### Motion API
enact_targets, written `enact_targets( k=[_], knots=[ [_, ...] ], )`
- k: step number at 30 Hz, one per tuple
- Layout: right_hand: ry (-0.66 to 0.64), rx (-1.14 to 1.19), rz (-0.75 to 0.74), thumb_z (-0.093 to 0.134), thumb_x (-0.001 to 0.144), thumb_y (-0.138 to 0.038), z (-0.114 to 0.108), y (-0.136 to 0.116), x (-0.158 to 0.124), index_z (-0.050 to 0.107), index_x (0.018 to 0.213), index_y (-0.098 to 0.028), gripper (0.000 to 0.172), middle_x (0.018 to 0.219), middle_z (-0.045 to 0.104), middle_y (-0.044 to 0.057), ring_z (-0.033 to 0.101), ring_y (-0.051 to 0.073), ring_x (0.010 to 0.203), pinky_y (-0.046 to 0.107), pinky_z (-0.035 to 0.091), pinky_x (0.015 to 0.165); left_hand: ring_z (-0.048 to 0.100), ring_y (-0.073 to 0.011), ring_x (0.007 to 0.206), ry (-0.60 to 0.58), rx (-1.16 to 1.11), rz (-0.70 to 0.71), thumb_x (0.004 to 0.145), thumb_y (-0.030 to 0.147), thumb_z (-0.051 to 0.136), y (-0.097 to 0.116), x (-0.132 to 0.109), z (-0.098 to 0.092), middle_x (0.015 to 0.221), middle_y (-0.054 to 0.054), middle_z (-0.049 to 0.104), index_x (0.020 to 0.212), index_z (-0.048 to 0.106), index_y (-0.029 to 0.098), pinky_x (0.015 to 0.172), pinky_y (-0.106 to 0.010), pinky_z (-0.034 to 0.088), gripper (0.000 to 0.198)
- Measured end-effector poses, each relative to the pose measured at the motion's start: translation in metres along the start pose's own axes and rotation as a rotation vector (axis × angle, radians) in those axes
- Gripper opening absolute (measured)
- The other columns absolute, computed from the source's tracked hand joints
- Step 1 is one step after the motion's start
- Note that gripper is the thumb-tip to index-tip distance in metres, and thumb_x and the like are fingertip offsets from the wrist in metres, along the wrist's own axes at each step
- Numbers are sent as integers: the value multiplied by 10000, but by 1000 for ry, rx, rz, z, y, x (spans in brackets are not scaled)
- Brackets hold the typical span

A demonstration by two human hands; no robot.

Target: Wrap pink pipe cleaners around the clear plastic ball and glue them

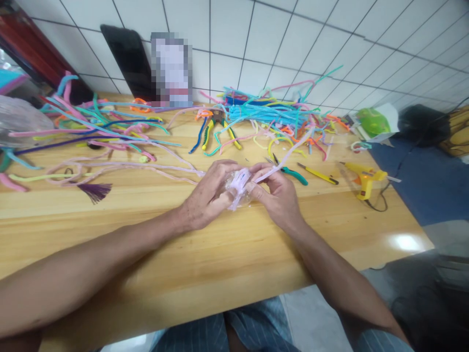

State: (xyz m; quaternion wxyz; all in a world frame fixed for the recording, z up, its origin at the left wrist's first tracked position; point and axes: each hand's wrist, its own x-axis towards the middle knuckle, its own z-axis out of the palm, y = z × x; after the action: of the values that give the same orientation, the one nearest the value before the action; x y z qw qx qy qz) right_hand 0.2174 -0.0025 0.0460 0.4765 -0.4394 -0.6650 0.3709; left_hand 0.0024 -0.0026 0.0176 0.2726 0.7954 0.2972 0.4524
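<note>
My left hand (216, 190) is closed on a clear plastic piece wound with pale lilac pipe cleaners (239, 183). Its thumb presses on the near side of the bundle. My right hand (276, 195) pinches the bundle's right side, where a lilac strand (291, 157) runs up and to the right past the fingers. Other long pale strands (176, 171) trail out to the left behind my left hand. The exact shape of the plastic piece is partly hidden by my fingers.
Pipe cleaners in many colours (271, 112) lie heaped along the tiled wall and at the left (106, 122). Yellow-and-green pliers (219, 129), teal-handled cutters (295, 175), a yellow craft knife (317, 173) and a yellow glue gun (364, 178) with a cable lie beyond my hands.
</note>
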Motion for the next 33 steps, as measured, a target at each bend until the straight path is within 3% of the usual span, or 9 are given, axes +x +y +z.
enact_targets(
  k=[10,19,30,33],
  knots=[
    [3,-26,-52,778,852,-285,-2,-2,0,692,863,-268,89,1077,765,48,715,254,1042,441,558,940,584,-278,1393,-2,-11,-17,1130,388,491,1,0,0,1454,-133,611,1496,508,250,1192,-482,499,391],
    [-57,-141,-123,760,886,-258,-6,-9,0,752,879,-267,13,1116,772,46,715,267,1100,507,531,1074,594,-272,1369,4,1,-42,1125,399,504,1,0,-1,1436,-132,614,1477,509,244,1178,-475,505,385],
    [-85,-165,-97,741,901,-279,-9,-10,1,759,871,-280,35,1177,783,46,707,284,1158,520,521,1097,600,-288,1368,7,-1,-57,1114,421,495,0,0,0,1443,-132,627,1482,515,253,1182,-505,508,405],
    [-72,-172,-105,754,891,-281,-7,-12,-1,758,866,-281,25,1161,787,50,712,284,1141,522,528,1091,605,-295,1359,9,15,-52,1077,423,566,-1,1,1,1436,-136,627,1466,519,248,1177,-508,513,429]
  ],
)
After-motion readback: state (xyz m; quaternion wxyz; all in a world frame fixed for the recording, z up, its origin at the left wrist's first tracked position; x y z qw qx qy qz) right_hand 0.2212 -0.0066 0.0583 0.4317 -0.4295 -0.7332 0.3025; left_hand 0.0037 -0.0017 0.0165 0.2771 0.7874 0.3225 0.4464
